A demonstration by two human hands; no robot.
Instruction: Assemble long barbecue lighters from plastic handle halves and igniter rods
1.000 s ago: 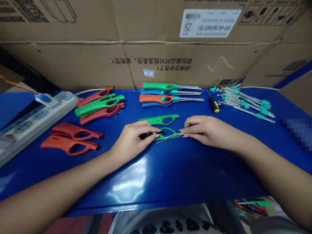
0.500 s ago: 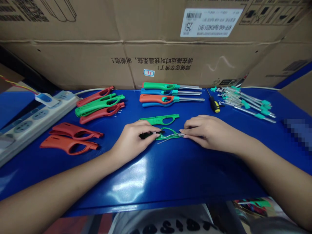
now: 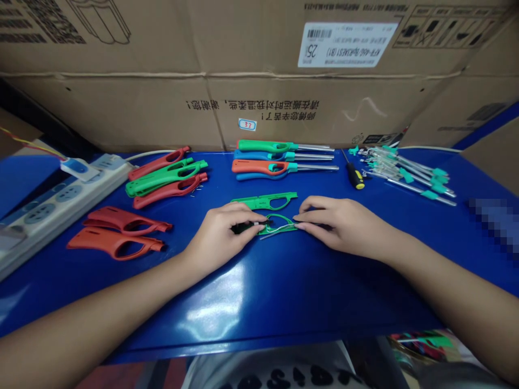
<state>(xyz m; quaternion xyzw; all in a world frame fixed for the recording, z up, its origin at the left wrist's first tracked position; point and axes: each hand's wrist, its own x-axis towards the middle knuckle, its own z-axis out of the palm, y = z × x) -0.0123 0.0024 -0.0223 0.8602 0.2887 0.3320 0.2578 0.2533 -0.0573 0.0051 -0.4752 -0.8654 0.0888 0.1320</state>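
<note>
My left hand (image 3: 227, 232) is closed in a pinch on the handle end of a green lighter half-shell (image 3: 288, 219), with a black part just at the fingertips. A white wire (image 3: 278, 229) and a thin metal tube lie along this shell and stick out past its lower edge. At the nose end my right hand (image 3: 338, 221) pinches with thumb and forefinger; what exactly sits between those fingertips is mostly hidden. Just behind both hands, a second green half-shell (image 3: 275, 201) lies flat on the blue table (image 3: 292, 292), its inner side up.
Assembled lighters (image 3: 263, 166) lie at the back centre. Red and green shells (image 3: 168, 181) and orange-red shells (image 3: 117, 242) lie left, beside a power strip (image 3: 48, 208). At right are a screwdriver (image 3: 356, 175) and several metal lighter tubes (image 3: 421, 175). A cardboard box (image 3: 154, 113) stands behind.
My right hand has shifted slightly left, closer to my left hand, with its fingertips now at the shell's nose. The left hand keeps its hold.
</note>
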